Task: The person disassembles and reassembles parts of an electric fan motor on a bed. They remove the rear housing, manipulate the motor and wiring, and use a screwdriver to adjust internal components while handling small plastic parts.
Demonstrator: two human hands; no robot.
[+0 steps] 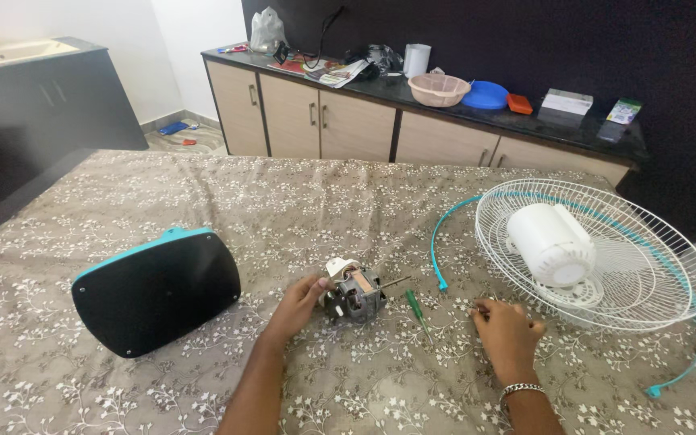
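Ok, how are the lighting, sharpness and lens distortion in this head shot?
Head view: light is even and soft, with faint shadows under the fan motor in the left hand and beside the right hand; focus is sharp on the wire fan guard; the wide lens bows the bedspread edge and counter; the sink corner looks hazy.

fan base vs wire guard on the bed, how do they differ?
The fan base is solid and black with a teal edge; the wire guard is an open white mesh with a teal rim. The base stands tilted up on its edge left of the left hand, while the guard lies flat beyond the right hand, with a white motor cover resting in it. Neither hand touches either.
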